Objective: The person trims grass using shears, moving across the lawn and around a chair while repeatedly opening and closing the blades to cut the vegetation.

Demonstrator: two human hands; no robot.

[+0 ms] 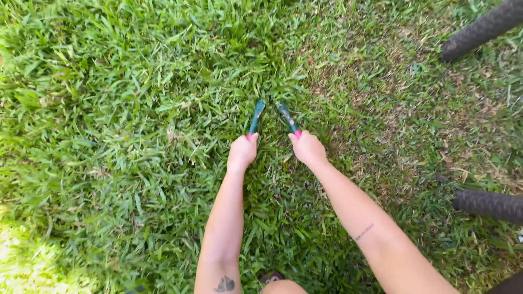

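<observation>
My left hand (242, 150) grips the left green handle (256, 117) of a pair of garden shears. Around the right green handle (287, 117) my right hand (307, 147) is closed. Both handles run away from me into the grass, and the blades are hidden among the long green blades of lawn (136, 109). A bit of pink shows at each fist where the handle ends. Both arms reach forward from the bottom of the view.
Tall thick grass lies to the left, shorter and browner grass (414, 98) to the right. Two dark ribbed tube-like objects sit at the right edge, one high (479, 30) and one low (487, 204). My knee shows at the bottom centre.
</observation>
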